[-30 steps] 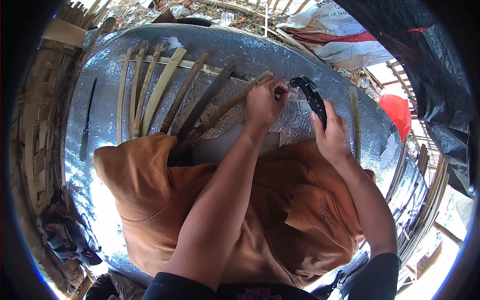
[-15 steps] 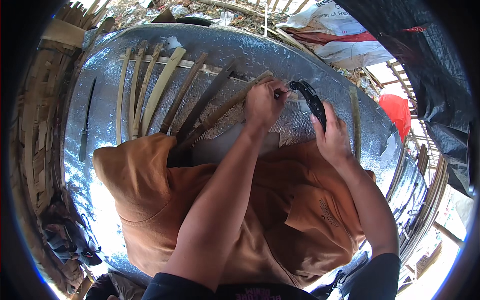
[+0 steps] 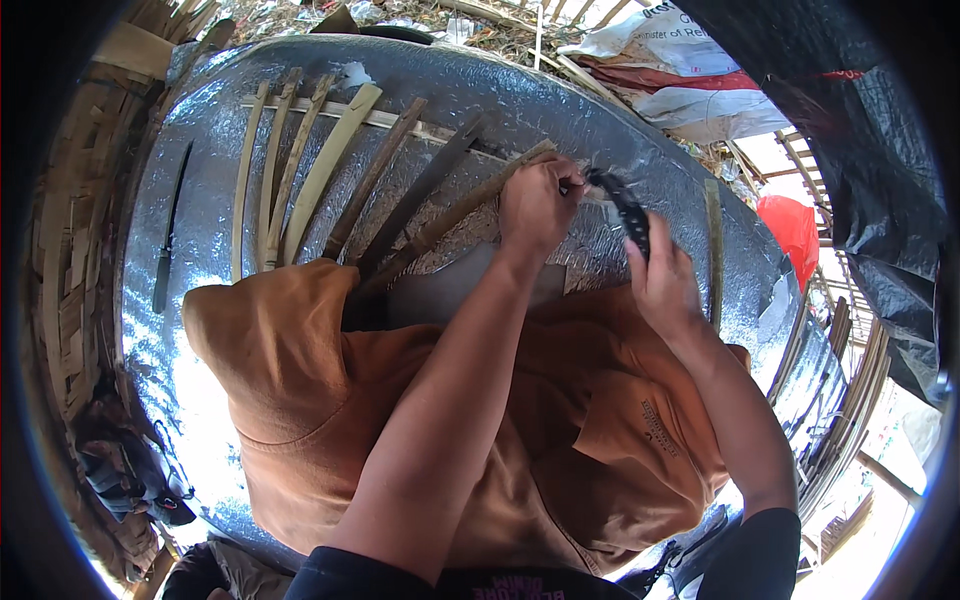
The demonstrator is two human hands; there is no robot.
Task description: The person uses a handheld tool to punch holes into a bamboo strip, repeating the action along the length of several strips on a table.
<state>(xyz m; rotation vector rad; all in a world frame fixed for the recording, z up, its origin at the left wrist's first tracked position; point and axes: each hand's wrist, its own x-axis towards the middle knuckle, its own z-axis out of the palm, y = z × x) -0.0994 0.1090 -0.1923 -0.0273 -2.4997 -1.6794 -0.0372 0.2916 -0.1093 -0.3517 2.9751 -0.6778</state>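
My left hand [image 3: 540, 205] is closed in a pinch near the right end of a pale cross strip [image 3: 385, 118]; what its fingertips hold is too small to make out. My right hand [image 3: 668, 270] grips a black curved tool [image 3: 628, 210] with pale dots along it, slightly blurred. The tool's head is close to my left fingertips. Several bamboo slats [image 3: 335, 165] fan out across the cross strip, their lower ends reaching toward a brown hooded jacket [image 3: 480, 410]. The slat nearest my left hand runs partly behind it.
Silvery foil sheeting [image 3: 640, 130] lies under the slats. A thin dark knife [image 3: 173, 235] rests on it at the left. Another slat [image 3: 713, 250] lies at the right. Woven bamboo [image 3: 70, 250] borders the left side. Black plastic sheeting [image 3: 850, 130] and a red bag [image 3: 790, 230] hang at the right.
The tool's head has blurred and shifted slightly beside my left fingertips. Both hands stay in nearly the same place, and the view has shifted a little.
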